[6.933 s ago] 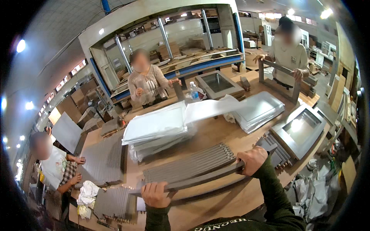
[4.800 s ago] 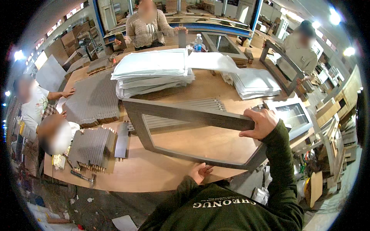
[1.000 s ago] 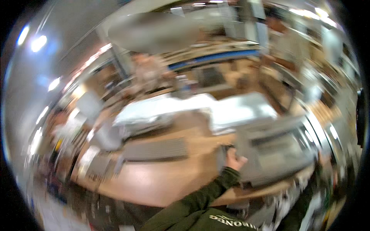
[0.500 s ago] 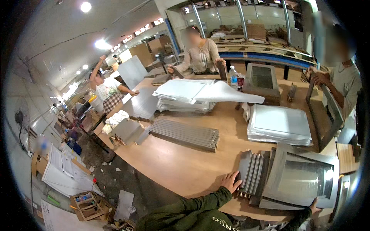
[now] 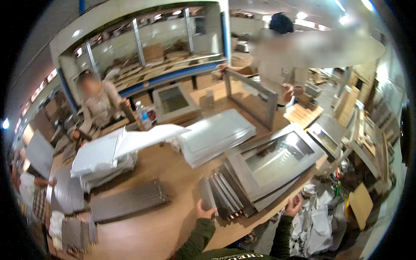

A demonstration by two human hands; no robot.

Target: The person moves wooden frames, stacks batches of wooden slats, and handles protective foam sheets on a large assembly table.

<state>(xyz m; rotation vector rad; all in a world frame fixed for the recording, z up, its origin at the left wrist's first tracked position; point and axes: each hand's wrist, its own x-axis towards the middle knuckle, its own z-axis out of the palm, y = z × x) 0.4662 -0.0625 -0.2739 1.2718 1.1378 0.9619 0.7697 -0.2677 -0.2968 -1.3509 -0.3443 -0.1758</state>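
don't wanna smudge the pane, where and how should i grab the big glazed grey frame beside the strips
Probably by the near long border of the glazed grey frame, coming from the near edge of the table: that border is broad and faces you, while grey strips crowd the left end. Keep off the pane.

I am standing in a factory workshop: behind the wide wooden counter (image 5: 130, 236) a big machine (image 5: 173, 76) is rising with upright metal columns (image 5: 138, 43), grey strips (image 5: 128, 200) and glazed frames (image 5: 277, 160) are lying stacked on the counter, co-workers (image 5: 105, 103) are standing around it, and crumpled sheeting (image 5: 318, 225) and loose boards (image 5: 362, 206) are cluttering the space beyond its right edge
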